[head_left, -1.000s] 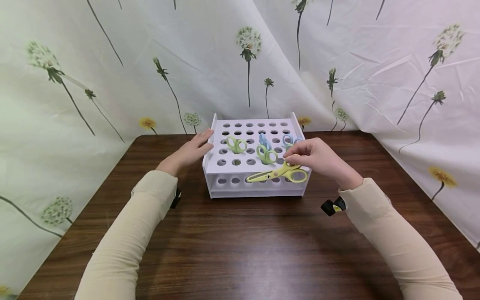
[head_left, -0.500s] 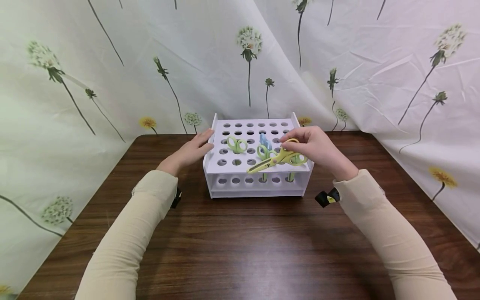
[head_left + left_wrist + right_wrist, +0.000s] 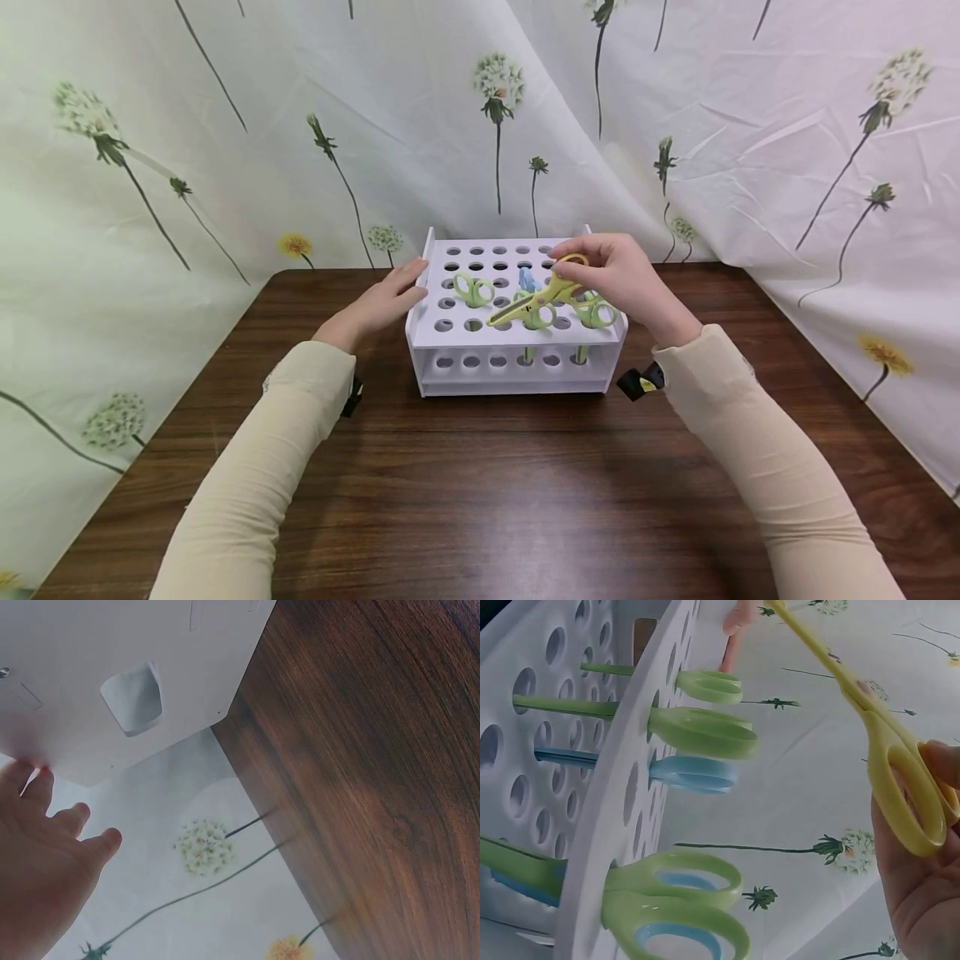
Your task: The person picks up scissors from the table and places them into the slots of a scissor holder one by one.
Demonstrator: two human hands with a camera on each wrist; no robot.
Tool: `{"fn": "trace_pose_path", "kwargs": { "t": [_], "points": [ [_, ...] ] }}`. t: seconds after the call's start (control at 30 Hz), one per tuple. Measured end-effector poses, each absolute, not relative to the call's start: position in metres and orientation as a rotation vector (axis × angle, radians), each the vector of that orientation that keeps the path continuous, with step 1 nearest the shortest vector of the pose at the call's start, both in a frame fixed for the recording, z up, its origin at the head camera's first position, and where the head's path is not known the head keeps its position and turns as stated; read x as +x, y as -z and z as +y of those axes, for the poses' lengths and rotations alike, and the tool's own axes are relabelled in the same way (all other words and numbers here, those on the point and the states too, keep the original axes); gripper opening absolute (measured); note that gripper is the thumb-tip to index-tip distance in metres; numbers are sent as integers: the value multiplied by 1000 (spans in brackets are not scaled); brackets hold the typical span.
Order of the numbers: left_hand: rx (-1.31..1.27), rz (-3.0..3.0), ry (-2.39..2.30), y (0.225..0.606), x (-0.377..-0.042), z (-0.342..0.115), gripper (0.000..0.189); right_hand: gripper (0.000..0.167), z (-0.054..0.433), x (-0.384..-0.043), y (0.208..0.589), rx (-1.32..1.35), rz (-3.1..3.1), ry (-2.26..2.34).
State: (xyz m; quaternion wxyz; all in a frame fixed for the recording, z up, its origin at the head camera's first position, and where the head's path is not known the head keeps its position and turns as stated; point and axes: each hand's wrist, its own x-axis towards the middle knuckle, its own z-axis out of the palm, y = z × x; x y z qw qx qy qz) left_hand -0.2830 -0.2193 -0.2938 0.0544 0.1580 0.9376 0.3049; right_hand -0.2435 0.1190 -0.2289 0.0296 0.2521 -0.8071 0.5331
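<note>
A pair of yellow scissors (image 3: 551, 293) is pinched by one handle loop between the thumb and fingers of my right hand (image 3: 617, 279). Its blades point left and slightly down, above the white rack (image 3: 487, 337) full of round holes. In the right wrist view the yellow scissors (image 3: 877, 731) are apart from the rack. My left hand (image 3: 375, 307) touches the rack's left side with fairly straight fingers. Green scissors stand handles up in the holes: one pair at left (image 3: 480, 293), one at front middle (image 3: 534, 315), one at front right (image 3: 596, 315). Blue scissors (image 3: 694, 771) stand behind the middle green pair.
More blue handles (image 3: 676, 930) show through the loops of the near green scissors in the right wrist view. The rack stands near the back of a dark wooden table (image 3: 480, 483). Behind and beside it hangs a white curtain (image 3: 420, 125) with printed dandelions.
My right hand has lifted the yellow scissors up and away, from the rack's front edge to above its holes, and slightly left. The front right green scissors have come into view. My left hand stays put.
</note>
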Motion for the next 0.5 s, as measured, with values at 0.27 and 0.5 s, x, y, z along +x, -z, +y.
{"fn": "trace_pose_path", "kwargs": {
  "t": [0.27,0.5],
  "points": [
    [459,2843,-934,294,-283,-218,58,24,110,-246,223,716,-2529,-1542],
    [458,2848,-922,294,-284,-218,58,24,104,-250,222,732,-2491,-1611]
  ]
}}
